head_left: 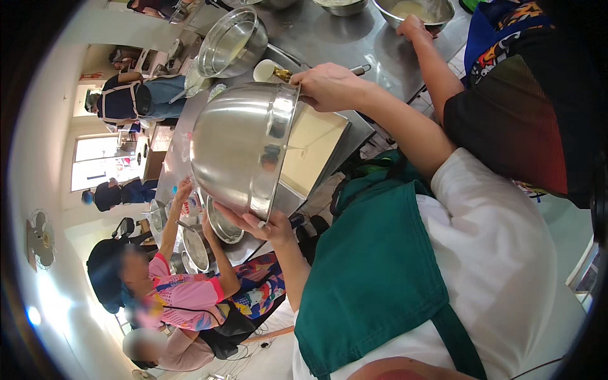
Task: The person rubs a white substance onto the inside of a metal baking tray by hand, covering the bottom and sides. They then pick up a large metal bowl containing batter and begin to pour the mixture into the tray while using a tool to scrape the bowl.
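Observation:
A large stainless steel mixing bowl is tipped over, its base away from me and its mouth facing down toward a tray. My right hand grips its rim at the top of the picture. My left hand, with a ring on one finger, supports the bowl's opposite side, fingers spread along the wall. Below the mouth, a rectangular baking tray holds a smooth cream-coloured layer. A thin pale strand and a small mark show on that layer. The bowl's inside is hidden from me.
A steel table carries a steel bowl with pale residue, a white-lined cup and a metal utensil handle. A co-worker's hand touches another bowl. A person in pink works at more bowls.

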Available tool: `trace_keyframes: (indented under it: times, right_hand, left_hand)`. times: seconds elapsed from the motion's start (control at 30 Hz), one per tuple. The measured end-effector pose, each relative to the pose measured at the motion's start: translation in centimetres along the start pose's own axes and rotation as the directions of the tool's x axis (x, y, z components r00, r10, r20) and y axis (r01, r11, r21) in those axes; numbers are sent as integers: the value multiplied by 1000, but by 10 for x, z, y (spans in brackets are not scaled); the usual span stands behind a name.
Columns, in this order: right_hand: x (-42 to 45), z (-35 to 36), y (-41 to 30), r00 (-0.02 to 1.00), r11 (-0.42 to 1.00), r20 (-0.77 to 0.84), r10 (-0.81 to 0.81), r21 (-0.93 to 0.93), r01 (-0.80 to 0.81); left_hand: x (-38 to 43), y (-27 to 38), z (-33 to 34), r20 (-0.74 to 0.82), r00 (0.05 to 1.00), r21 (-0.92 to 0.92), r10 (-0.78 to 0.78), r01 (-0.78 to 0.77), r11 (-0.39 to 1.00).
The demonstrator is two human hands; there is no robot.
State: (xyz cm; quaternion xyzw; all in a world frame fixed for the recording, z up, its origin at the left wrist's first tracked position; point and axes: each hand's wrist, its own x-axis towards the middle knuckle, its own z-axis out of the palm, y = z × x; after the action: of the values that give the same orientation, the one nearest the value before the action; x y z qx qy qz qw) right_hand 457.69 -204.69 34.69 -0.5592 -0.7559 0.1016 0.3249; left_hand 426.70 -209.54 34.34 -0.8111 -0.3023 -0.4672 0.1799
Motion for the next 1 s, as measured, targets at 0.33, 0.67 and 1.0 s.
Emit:
trace_keyframes:
  times: [0.33, 0.67, 1.0]
  right_hand:
    - [3, 1, 4, 1000, 998, 25, -6, 56, 5]
    - [24, 36, 12, 981, 998, 191, -22, -47, 32]
    - [-1, 59, -34, 992, 969, 119, 46, -247, -16]
  left_hand:
    - [-13, -4, -1, 9, 1000, 48, -26, 25, 999]
    - [-23, 6, 25, -15, 872, -66, -489, 487, 871]
    - [-38, -9, 35, -34, 765, -30, -643, 642, 766]
